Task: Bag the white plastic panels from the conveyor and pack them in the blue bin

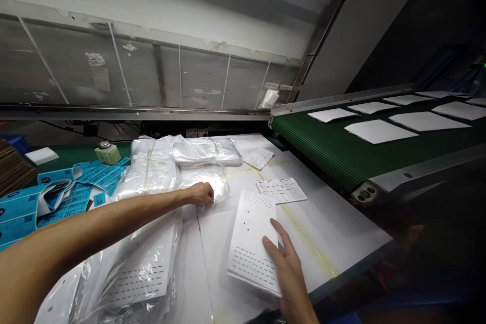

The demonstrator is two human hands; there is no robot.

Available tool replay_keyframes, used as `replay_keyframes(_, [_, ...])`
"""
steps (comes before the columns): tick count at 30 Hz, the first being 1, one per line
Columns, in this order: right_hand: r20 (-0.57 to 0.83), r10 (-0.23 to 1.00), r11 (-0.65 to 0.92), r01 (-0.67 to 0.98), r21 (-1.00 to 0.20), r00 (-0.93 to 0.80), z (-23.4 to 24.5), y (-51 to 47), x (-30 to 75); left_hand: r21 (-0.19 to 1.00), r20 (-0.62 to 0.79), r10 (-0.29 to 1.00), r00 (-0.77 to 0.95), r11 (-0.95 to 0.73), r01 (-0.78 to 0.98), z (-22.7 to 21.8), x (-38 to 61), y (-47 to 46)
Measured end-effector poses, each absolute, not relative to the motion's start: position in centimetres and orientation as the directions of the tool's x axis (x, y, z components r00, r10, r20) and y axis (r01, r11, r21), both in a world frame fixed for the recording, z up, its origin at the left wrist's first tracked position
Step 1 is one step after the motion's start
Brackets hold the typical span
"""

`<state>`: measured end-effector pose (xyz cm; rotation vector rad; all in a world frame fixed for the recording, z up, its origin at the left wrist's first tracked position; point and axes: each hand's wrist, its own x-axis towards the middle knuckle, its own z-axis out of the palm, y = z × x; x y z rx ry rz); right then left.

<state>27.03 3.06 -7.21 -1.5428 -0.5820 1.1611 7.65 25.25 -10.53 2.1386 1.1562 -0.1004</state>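
My left hand (pixel 201 194) reaches across the white worktable (pixel 334 228) and pinches the edge of a clear plastic bag (pixel 216 185). My right hand (pixel 287 271) grips the right edge of a white perforated panel (pixel 252 243), with the thumb and fingers spread along it. The panel's near end lies on the table. Below my left forearm, another perforated white panel (pixel 140 276) lies inside clear plastic wrapping. Two smaller perforated white sheets (pixel 281 190) lie bare on the table beyond my right hand.
A stack of plastic-wrapped bundles (pixel 170 162) sits at the table's far side. Blue printed labels (pixel 64 197) lie at the left, near a small glass bottle (pixel 108 154). To the right, a green conveyor belt (pixel 341 147) carries several white sheets, beyond the table's edge.
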Motion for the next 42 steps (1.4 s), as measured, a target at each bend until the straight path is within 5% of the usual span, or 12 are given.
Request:
replay_keyframes(5, [-0.288,0.909,-0.227,-0.222,-0.948,0.302,-8.7,4.2,24.0,0.629,-0.432,0.675,0.598,-0.249,0.736,-10.0,7.6,25.7])
replay_keyframes(13, [-0.232,0.952,-0.247,0.051,-0.968,0.199,-11.8,5.4,23.3,0.714,-0.42,0.69,0.59,-0.15,0.684,-9.5,6.6,26.3])
replay_keyframes(26, [-0.3,0.915,-0.325,0.056,-0.944,0.269,-11.1,4.2,24.1,0.635,-0.395,0.706,0.588,-0.253,0.73,-9.0,7.4,25.6])
replay_keyframes(34, [-0.205,0.899,-0.241,0.047,-0.969,0.386,-10.6,2.1,24.1,0.676,-0.383,0.711,0.589,-0.219,0.704,-8.3,6.3,26.2])
replay_keyframes(42, [-0.158,0.977,-0.162,0.011,-0.987,0.144,-9.8,5.5,23.3,0.76,-0.364,0.791,0.492,-0.053,0.648,-8.8,5.7,25.8])
